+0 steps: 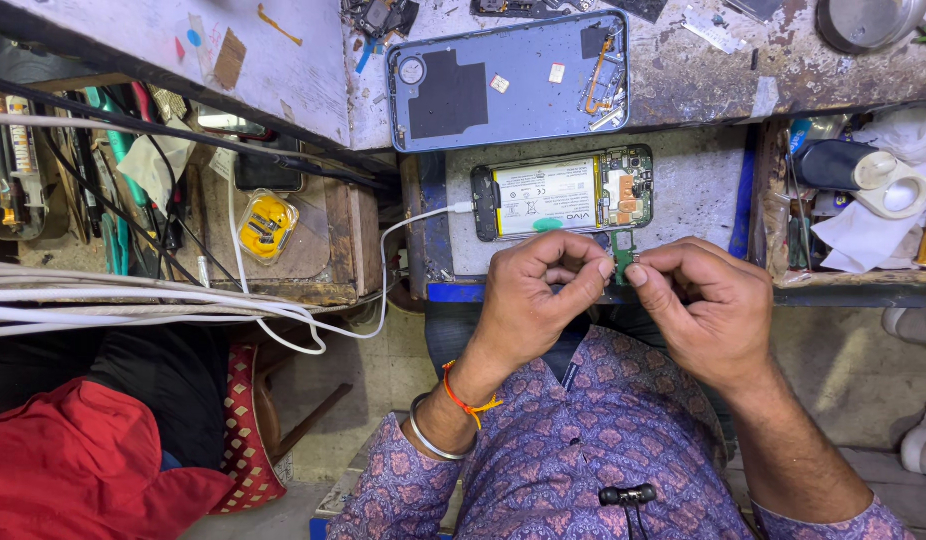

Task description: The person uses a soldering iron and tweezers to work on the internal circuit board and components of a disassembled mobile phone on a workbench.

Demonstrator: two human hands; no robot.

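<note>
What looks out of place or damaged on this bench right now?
The phone lies opened, battery and boards bare, a white cable plugged in. Its blue back cover lies apart above it. Both hands, left and right, pinch a small green board. No spill shows.

Beyond our hands, opened phone (561, 194) blocks the worktop (698, 185); bare patch right of it; cable (383, 270) left.

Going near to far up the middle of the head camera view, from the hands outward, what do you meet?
Small green circuit board pinched between left hand and right hand → opened phone with white battery → detached blue-grey phone back cover.
</note>
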